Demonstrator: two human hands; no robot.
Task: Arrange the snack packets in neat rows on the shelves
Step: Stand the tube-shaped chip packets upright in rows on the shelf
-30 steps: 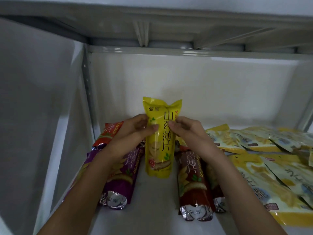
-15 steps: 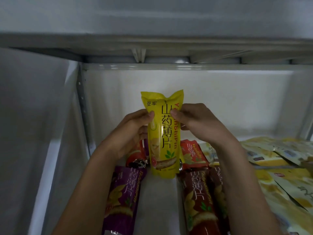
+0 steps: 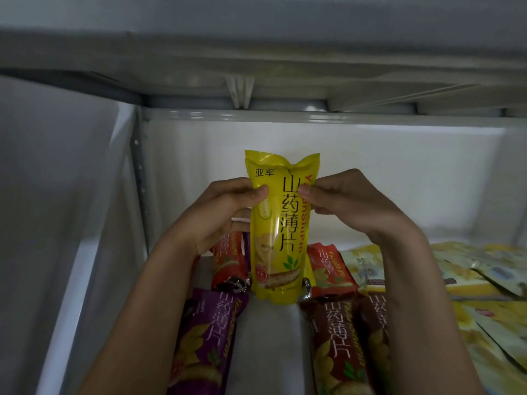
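A tall yellow snack packet (image 3: 278, 232) stands upright over the middle of the white shelf (image 3: 265, 343). My left hand (image 3: 219, 212) pinches its left edge near the top, and my right hand (image 3: 345, 201) pinches the right edge at the same height. Its lower end sits between an orange packet (image 3: 228, 263) on the left and a red-orange packet (image 3: 329, 270) on the right. A purple packet (image 3: 208, 340) lies flat in front on the left. Two dark red packets (image 3: 339, 349) lie flat in front on the right.
Several flat pale yellow packets (image 3: 467, 280) are scattered over the right part of the shelf. A metal upright (image 3: 138, 172) and a grey side panel (image 3: 57, 209) close the left. The upper shelf's underside (image 3: 256, 69) hangs low overhead.
Both hands carried the yellow packet further back on the shelf and slid their grip up toward its top. The view tilted upward.
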